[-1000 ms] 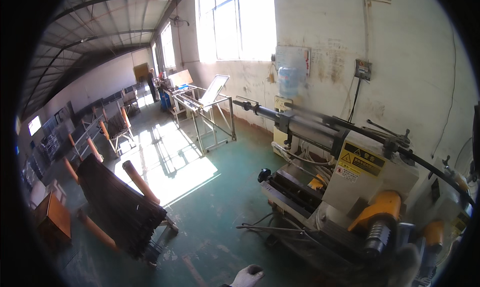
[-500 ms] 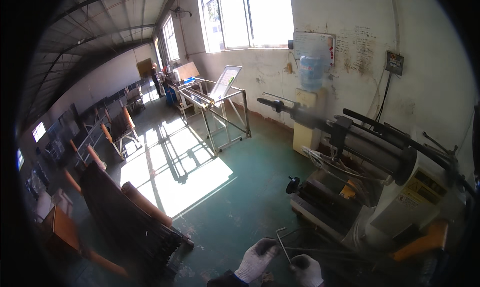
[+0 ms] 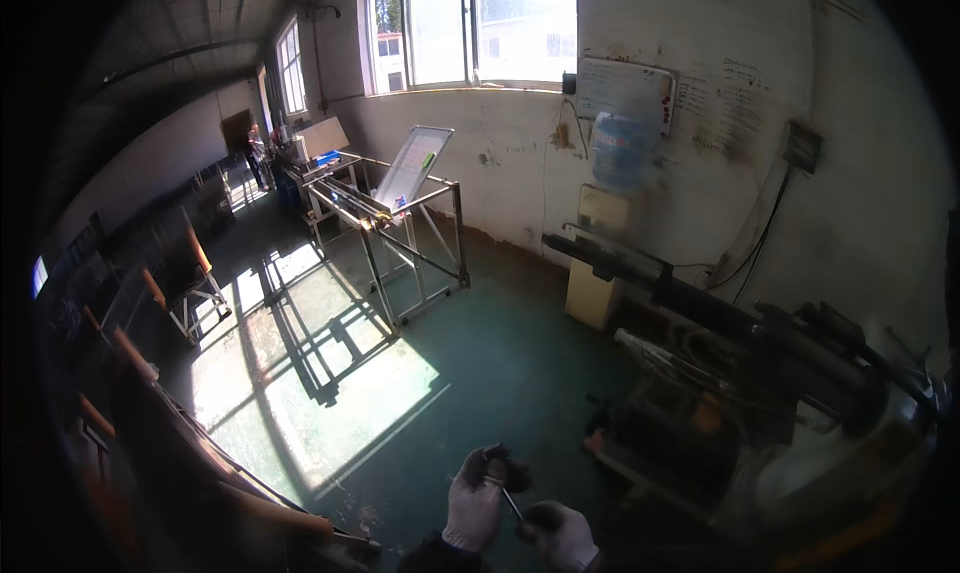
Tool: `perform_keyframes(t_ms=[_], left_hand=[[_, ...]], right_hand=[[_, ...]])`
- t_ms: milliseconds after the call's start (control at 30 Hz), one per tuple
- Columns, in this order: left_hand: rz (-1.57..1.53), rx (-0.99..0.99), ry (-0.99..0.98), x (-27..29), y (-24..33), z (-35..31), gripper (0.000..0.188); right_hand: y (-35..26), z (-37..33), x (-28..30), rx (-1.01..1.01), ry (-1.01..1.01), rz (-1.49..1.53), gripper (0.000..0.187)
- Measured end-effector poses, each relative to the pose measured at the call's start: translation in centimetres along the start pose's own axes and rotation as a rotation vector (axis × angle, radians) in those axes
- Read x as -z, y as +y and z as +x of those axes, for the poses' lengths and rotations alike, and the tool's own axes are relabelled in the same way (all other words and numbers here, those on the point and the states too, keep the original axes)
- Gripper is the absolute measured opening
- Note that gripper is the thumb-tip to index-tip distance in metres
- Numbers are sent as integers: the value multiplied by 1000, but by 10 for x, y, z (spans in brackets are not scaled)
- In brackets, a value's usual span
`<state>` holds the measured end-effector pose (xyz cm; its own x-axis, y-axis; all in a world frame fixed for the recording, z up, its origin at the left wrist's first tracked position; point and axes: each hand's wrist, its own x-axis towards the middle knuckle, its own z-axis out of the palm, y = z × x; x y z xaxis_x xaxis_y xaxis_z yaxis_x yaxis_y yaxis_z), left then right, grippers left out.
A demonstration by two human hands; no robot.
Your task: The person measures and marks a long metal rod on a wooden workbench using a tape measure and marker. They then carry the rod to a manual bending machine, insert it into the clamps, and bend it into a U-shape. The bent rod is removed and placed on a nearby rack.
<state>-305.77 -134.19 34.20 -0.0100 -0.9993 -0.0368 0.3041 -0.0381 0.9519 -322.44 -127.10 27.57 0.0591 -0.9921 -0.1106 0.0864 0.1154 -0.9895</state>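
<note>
Low in the head view, my two hands are close together, in white knit gloves with dark fingers and palms. A thin metal hex key [image 3: 513,506] slants between them. My left hand [image 3: 474,501] has its fingers closed at the upper end of the key and hides that end. My right hand [image 3: 561,538], a little lower and to the right, is closed around the lower part. Just right of my hands stands a dark machine [image 3: 690,453] with a long horizontal cylinder [image 3: 720,318]; its details are lost in shade.
A metal frame table [image 3: 385,263] carries a tilted whiteboard [image 3: 415,168] ahead. Racks with orange-brown rollers [image 3: 280,518] line the left. A water dispenser [image 3: 592,273] with a blue bottle [image 3: 620,151] stands by the wall. Another person [image 3: 254,158] is far off at the back.
The view has swung to the right and the picture is darker. My hands have drawn closer together, and my left hand has moved onto the bent end of the hex key, previously free above my right hand.
</note>
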Motion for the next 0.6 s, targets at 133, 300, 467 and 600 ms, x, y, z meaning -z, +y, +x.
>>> perform_keyframes(t_ms=[133,300,467,600], left_hand=[[210,-118,-7,46,4,96,27],[622,-421,-125,80,18,212,27],[1081,-765,-426,82,31,308,29],[1257,-560,-726,92,27,396,28]], right_hand=[[-30,74,-38,36,133,-11,23],[-87,138,-51,70,312,-136,25],[-115,224,-26,-241,226,-310,39],[-130,316,-8,-406,129,-251,37]])
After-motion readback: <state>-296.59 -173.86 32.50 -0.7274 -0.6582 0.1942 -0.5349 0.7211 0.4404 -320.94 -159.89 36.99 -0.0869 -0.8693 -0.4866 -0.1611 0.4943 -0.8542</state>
